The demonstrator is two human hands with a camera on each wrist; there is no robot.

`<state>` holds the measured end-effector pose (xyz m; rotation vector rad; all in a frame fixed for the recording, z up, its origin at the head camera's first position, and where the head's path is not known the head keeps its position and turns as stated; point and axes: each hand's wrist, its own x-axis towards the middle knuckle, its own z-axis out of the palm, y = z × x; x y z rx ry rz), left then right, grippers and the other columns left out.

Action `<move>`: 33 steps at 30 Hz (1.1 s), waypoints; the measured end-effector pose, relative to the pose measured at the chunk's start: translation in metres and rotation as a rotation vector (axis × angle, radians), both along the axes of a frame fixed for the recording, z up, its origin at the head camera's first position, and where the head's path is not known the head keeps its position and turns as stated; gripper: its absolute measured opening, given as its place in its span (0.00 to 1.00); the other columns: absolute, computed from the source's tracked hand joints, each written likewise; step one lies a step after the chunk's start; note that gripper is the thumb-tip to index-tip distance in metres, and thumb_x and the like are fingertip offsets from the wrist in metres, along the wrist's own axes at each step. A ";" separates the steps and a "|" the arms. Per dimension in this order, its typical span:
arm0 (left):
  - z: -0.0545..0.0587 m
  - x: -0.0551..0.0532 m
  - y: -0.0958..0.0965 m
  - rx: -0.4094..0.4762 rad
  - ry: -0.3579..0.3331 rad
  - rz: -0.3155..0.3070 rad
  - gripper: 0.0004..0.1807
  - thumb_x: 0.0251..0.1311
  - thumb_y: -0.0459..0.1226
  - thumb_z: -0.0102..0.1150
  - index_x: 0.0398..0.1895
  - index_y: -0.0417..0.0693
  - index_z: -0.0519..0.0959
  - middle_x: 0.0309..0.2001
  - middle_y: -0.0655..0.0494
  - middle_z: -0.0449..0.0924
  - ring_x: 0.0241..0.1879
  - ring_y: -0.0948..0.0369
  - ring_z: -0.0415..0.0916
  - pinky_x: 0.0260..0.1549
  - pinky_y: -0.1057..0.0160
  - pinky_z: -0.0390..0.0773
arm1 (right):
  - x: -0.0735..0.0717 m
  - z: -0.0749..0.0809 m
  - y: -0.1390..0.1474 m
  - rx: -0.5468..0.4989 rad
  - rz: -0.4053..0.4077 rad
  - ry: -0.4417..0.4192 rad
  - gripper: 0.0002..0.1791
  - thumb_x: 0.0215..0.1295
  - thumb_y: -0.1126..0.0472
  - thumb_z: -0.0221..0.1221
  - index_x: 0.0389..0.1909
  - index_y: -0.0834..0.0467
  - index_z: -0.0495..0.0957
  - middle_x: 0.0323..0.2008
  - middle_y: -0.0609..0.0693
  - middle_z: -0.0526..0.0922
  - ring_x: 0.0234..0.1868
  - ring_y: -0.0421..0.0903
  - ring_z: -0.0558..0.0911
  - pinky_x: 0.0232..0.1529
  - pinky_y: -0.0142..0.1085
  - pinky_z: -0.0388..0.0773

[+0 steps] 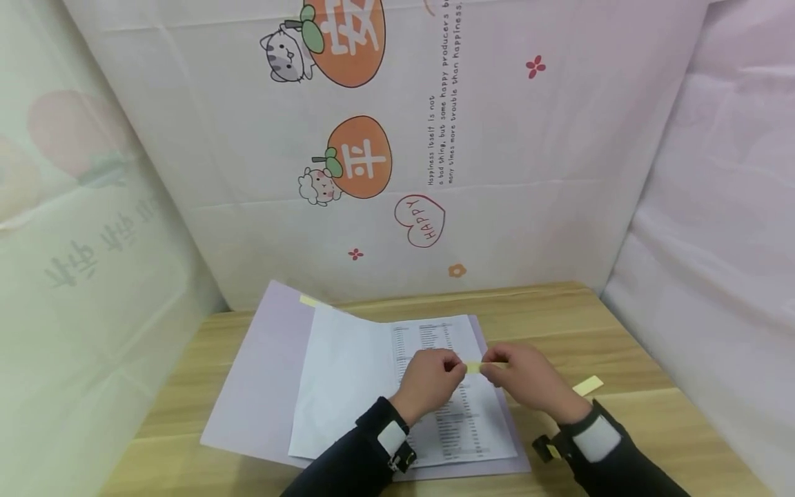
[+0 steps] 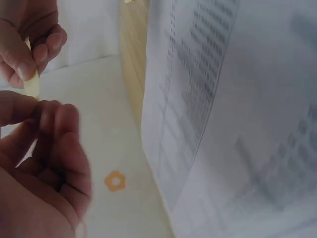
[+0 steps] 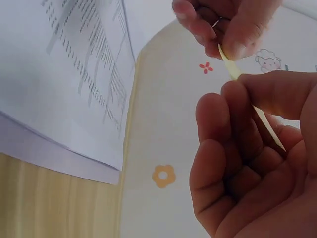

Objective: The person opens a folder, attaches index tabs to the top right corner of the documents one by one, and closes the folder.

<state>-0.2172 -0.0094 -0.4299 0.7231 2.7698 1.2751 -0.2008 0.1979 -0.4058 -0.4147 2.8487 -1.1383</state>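
A narrow pale yellow paper strip [image 1: 473, 367] spans the gap between both hands, above a printed sheet [image 1: 491, 435]. My left hand [image 1: 430, 383] pinches one end between thumb and index finger. The other end is pinched by my right hand [image 1: 531, 379], and in the right wrist view the tail of the strip [image 3: 230, 68] runs on past its thumb into the palm. Beneath lie the sheets in an opened purple folder [image 1: 251, 393]. A blank white page [image 1: 341, 373] is turned to the left, against the folder's raised cover.
Another yellow strip [image 1: 588, 385] lies on the wooden table [image 1: 546, 310], right of the folder and partly behind the right wrist. A small yellow piece [image 1: 308, 300] shows at the top of the folder's cover. White printed cloth [image 1: 497, 138] hangs behind and at both sides.
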 end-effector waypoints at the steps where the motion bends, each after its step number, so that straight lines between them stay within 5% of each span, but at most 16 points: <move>1: 0.002 -0.002 -0.001 -0.070 0.013 0.004 0.12 0.67 0.39 0.56 0.25 0.53 0.83 0.19 0.68 0.73 0.19 0.67 0.68 0.18 0.68 0.69 | -0.004 0.000 0.000 0.005 0.010 0.002 0.05 0.68 0.60 0.62 0.31 0.52 0.80 0.27 0.44 0.80 0.24 0.43 0.75 0.25 0.38 0.72; 6: 0.007 -0.013 -0.003 -0.511 0.033 0.033 0.08 0.63 0.39 0.58 0.32 0.47 0.85 0.27 0.57 0.80 0.23 0.61 0.72 0.23 0.61 0.74 | -0.028 -0.001 0.005 0.072 0.032 0.061 0.05 0.67 0.63 0.61 0.30 0.56 0.81 0.27 0.45 0.79 0.23 0.43 0.74 0.23 0.37 0.72; 9: -0.003 -0.027 -0.002 -0.749 0.065 0.006 0.14 0.61 0.41 0.60 0.48 0.50 0.85 0.42 0.54 0.82 0.36 0.58 0.76 0.36 0.55 0.78 | -0.044 -0.003 0.009 0.119 0.016 0.047 0.05 0.68 0.62 0.61 0.31 0.56 0.81 0.27 0.45 0.78 0.25 0.44 0.74 0.25 0.38 0.72; 12: -0.021 -0.048 0.001 -0.857 0.143 -0.029 0.18 0.63 0.44 0.60 0.56 0.54 0.83 0.53 0.54 0.79 0.51 0.55 0.76 0.49 0.52 0.75 | -0.061 -0.007 0.013 0.151 0.008 0.013 0.06 0.69 0.61 0.59 0.32 0.57 0.80 0.25 0.46 0.78 0.24 0.45 0.74 0.24 0.39 0.71; 19: -0.036 -0.089 0.010 -0.855 0.197 -0.096 0.20 0.69 0.47 0.56 0.62 0.55 0.78 0.67 0.55 0.71 0.69 0.59 0.62 0.62 0.53 0.67 | -0.100 -0.021 0.016 0.202 0.008 -0.023 0.07 0.70 0.62 0.57 0.31 0.56 0.78 0.24 0.48 0.77 0.24 0.46 0.75 0.24 0.39 0.71; 23: -0.059 -0.113 0.013 -0.848 0.212 -0.145 0.17 0.66 0.52 0.60 0.53 0.57 0.81 0.60 0.59 0.76 0.61 0.60 0.71 0.57 0.55 0.72 | -0.118 -0.030 0.013 0.209 0.003 -0.013 0.06 0.69 0.62 0.59 0.32 0.57 0.80 0.27 0.48 0.79 0.28 0.46 0.76 0.27 0.39 0.72; 27: -0.083 -0.125 0.015 -0.867 0.190 -0.182 0.17 0.63 0.56 0.63 0.49 0.60 0.82 0.52 0.62 0.76 0.48 0.60 0.76 0.47 0.56 0.77 | -0.132 -0.044 0.009 0.201 0.004 -0.025 0.05 0.67 0.63 0.59 0.33 0.59 0.82 0.30 0.48 0.81 0.29 0.45 0.77 0.29 0.39 0.74; 29: -0.077 -0.122 0.017 -0.864 0.175 -0.174 0.19 0.62 0.56 0.64 0.51 0.61 0.82 0.51 0.62 0.76 0.45 0.60 0.77 0.44 0.55 0.78 | -0.139 -0.048 0.008 0.207 0.001 -0.024 0.06 0.67 0.64 0.58 0.33 0.59 0.83 0.31 0.48 0.81 0.30 0.45 0.77 0.31 0.40 0.75; 33: -0.045 -0.110 0.022 -0.861 0.175 -0.171 0.23 0.61 0.54 0.66 0.56 0.58 0.81 0.54 0.60 0.75 0.46 0.58 0.77 0.43 0.57 0.78 | -0.156 -0.054 0.005 0.212 -0.009 -0.015 0.07 0.68 0.63 0.57 0.34 0.59 0.82 0.33 0.49 0.82 0.32 0.46 0.78 0.35 0.42 0.76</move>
